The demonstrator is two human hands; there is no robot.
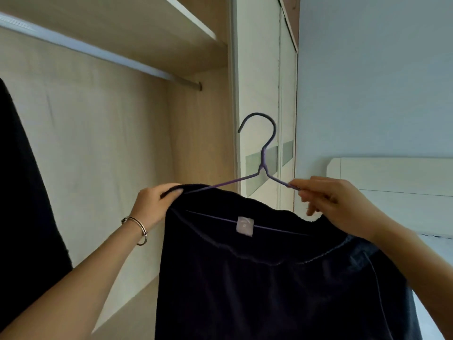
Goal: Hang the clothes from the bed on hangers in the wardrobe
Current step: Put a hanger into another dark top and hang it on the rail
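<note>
Hanging from a thin purple hanger [262, 165], a dark navy garment [269, 278] is held up in front of the open wardrobe [110, 133], in the near middle of the scene. The hanger's long axis runs left to right, tilted a little, and its hook points up with the open end curling to the left. A pale label [244, 226] shows inside the garment's top edge, and the cloth falls straight down out of view.

The left hand [157, 204] has its fingers closed over the garment's upper left corner, where the hanger's left arm goes under the cloth. The right hand [335, 204] pinches the bare right arm of the hanger between thumb and fingertips. A bracelet [137, 229] sits on the left wrist.

Inside the wardrobe, a rail [98, 51] runs under a shelf [122, 23]; another dark garment [22, 204] hangs at the far left. To the right stands a white headboard [397, 175] against the wall.
</note>
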